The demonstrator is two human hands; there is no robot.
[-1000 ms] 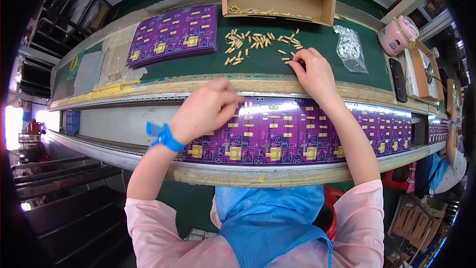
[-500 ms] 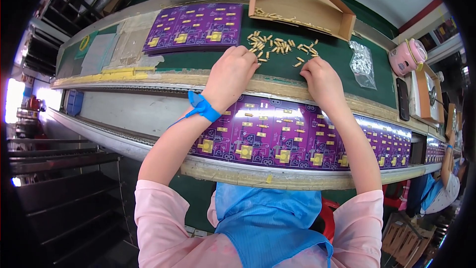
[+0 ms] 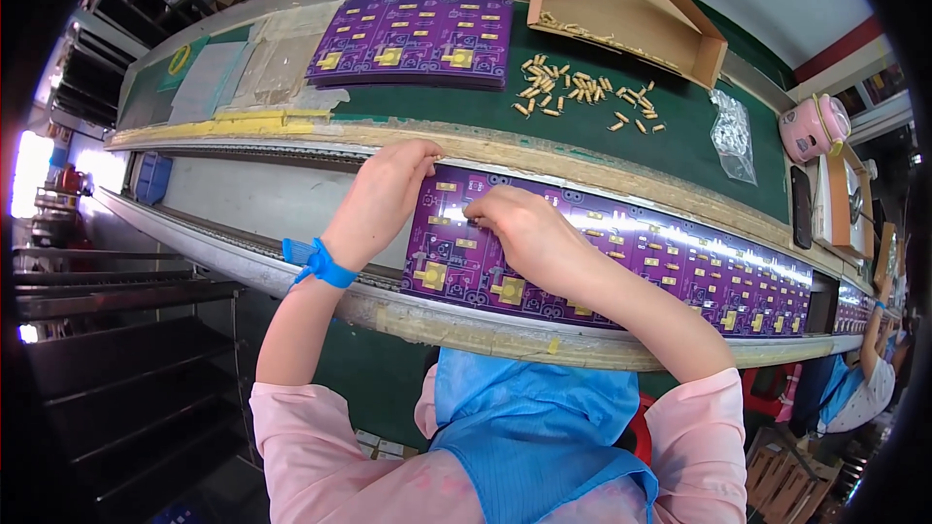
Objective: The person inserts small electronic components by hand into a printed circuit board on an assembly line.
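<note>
A row of purple circuit boards (image 3: 544, 303) lies in the rail track in front of me, with small gold parts on them. At the upper left corner of the leftmost board is my left hand (image 3: 386, 192), its fingers pressed together; whatever they hold, if anything, is hidden. My right hand (image 3: 529, 233) is closed in a pinch low over that same board, and what sits between the fingertips is too small to make out. On the green bench mat beyond lies a loose pile of small gold cylindrical parts (image 3: 585, 89) with wire ends.
Behind the track sit a stack of purple boards (image 3: 413, 39), an open cardboard box (image 3: 631, 19) with more gold parts, and a clear plastic bag (image 3: 733, 136). To the right are a pink pot (image 3: 811, 128) and a dark phone (image 3: 801, 206). Another person's arm (image 3: 871, 330) shows far right.
Both hands have come back from the gold parts pile to the leftmost board. The right hand has swung left over it; the left has moved left to its corner.
</note>
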